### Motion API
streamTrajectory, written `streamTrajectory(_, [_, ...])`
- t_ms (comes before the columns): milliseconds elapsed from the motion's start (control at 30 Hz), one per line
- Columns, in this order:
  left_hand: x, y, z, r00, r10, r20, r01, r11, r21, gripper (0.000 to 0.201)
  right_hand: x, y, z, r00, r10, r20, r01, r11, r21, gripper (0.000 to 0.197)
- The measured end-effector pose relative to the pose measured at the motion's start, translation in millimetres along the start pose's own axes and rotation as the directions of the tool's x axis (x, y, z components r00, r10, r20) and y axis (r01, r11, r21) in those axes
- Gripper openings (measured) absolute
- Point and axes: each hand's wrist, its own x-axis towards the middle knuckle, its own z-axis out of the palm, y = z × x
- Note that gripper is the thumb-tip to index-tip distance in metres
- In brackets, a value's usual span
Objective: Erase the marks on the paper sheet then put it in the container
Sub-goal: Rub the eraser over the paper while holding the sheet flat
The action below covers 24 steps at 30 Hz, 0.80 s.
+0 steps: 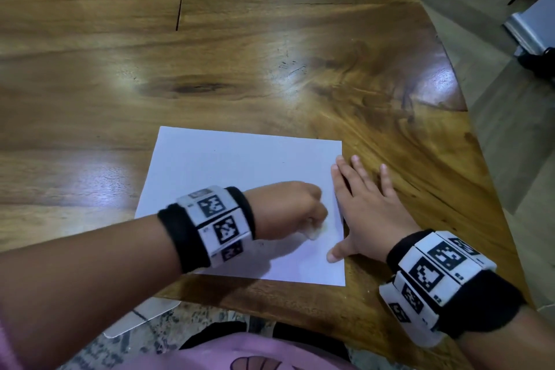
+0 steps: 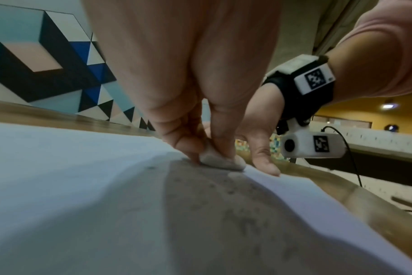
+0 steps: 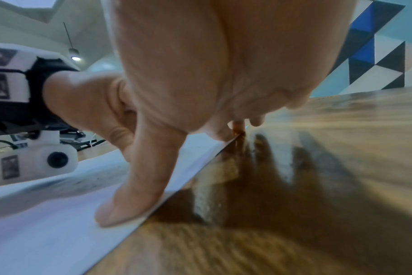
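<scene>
Surface finishes at my workplace. The tabletop (image 1: 270, 69) is varnished wood, glossy enough to throw pale reflections, with strong brown grain, dark knots and a few fine scratches. On it lies the paper sheet (image 1: 228, 165), matt white and smooth, lightly buckled near my fingers (image 2: 186, 145), with faint grey smudges in the shaded part. The eraser (image 2: 221, 161) pinched in my left hand (image 1: 285, 207) looks like soft, dull off-white rubber, rounded and slightly grubby. Each wristband (image 1: 207, 228) pairs fuzzy black cloth with hard, matt white plastic blocks bearing printed black patterns. My sleeve (image 2: 388, 46) is soft pink ribbed cloth.
</scene>
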Motion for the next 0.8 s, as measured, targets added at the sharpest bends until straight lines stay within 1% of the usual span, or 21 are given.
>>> streamTrajectory(67, [1,1,4,0.997,0.078,0.016,-0.079,0.994,0.082,0.009,0,0,0,1.0,0.002,0.001,-0.002,1.0,-0.012,0.138])
streamTrajectory(133, [-14,-5,8,0.99,0.131,0.049,-0.135,0.987,0.088,0.012,0,1,0,1.0,0.006,0.002,-0.006,1.0,-0.004,0.138])
streamTrajectory(167, [-22,-10,11,0.988,0.137,0.068,-0.143,0.986,0.082,0.012,0,1,0,1.0,0.007,0.001,-0.007,1.0,0.004,0.138])
streamTrajectory(200, [-32,-16,15,0.99,0.113,0.081,-0.118,0.991,0.058,0.011,0,1,1,1.0,0.006,0.001,-0.006,1.0,0.009,0.139])
streamTrajectory(300, [-53,-25,18,0.997,-0.008,0.071,0.011,0.999,-0.041,0.01,-1,1,1,1.0,0.007,-0.002,-0.007,1.0,0.011,0.139])
streamTrajectory(367, [-59,-28,21,1.0,0.029,0.007,-0.029,1.0,-0.006,0.007,-1,-1,-1,1.0,0.01,-0.005,-0.01,1.0,0.009,0.138])
streamTrajectory(400, [-60,-30,23,0.999,0.046,-0.011,-0.046,0.999,0.012,0.008,-2,-3,-1,1.0,0.009,-0.006,-0.009,1.0,0.005,0.137])
streamTrajectory(467, [-60,-30,22,1.0,0.002,-0.021,-0.003,0.997,-0.074,0.014,-4,-7,-1,1.0,-0.006,-0.006,0.006,1.0,0.012,0.129])
streamTrajectory(533, [-60,-32,21,0.998,-0.041,-0.048,0.034,0.988,-0.149,0.014,-7,-10,1,1.0,-0.019,-0.001,0.019,0.998,0.061,0.119])
streamTrajectory(600, [-60,-34,18,0.995,-0.075,-0.06,0.063,0.981,-0.181,0.012,-12,-11,3,1.0,-0.011,0.007,0.01,0.991,0.137,0.112])
streamTrajectory(667, [-57,-36,12,0.991,-0.083,-0.103,0.061,0.979,-0.195,0.014,-16,-10,6,1.0,0.002,0.014,-0.005,0.98,0.201,0.112])
streamTrajectory(700, [-56,-38,9,0.987,-0.077,-0.142,0.05,0.981,-0.189,0.019,-18,-9,7,1.0,0.007,0.019,-0.011,0.974,0.228,0.114])
streamTrajectory(767, [-55,-43,2,0.966,-0.078,-0.245,0.038,0.986,-0.164,0.04,-21,-8,10,0.999,0.009,0.032,-0.017,0.965,0.261,0.121])
streamTrajectory(800, [-54,-45,-3,0.958,-0.064,-0.279,0.027,0.991,-0.134,0.05,-21,-8,11,0.999,0.006,0.039,-0.016,0.964,0.267,0.125])
